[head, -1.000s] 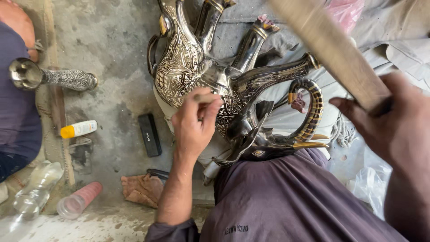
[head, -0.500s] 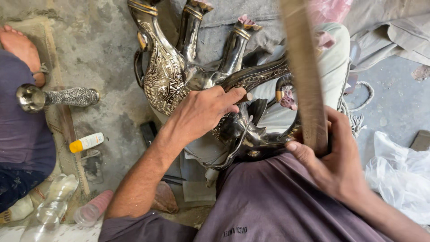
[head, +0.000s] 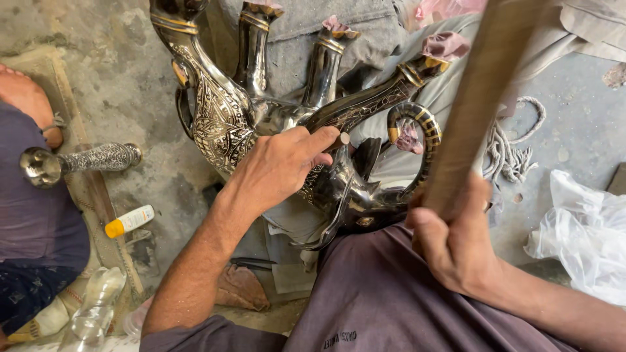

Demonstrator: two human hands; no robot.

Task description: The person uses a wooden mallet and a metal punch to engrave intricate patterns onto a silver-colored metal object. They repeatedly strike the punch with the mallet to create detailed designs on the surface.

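The left hand [head: 280,166] pinched a small metal punch [head: 342,139] between thumb and closed fingers, tip down on the engraved black metal piece [head: 352,189] lying beneath them on the lap. To mark cleanly, the punch wanted steadying upright before any blow. The right hand [head: 456,244] was wrapped tightly round a wooden stick [head: 486,98], raised just right of the punch. Ornate jugs [head: 218,117] stood beyond the fingers.

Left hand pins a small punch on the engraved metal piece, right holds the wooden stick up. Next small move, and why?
Probably bring the wooden stick down onto the small punch. The left hand pinches the punch tip-down against the dark engraved vessel on the lap, while the right hand grips the stick raised above it, apart from the punch.
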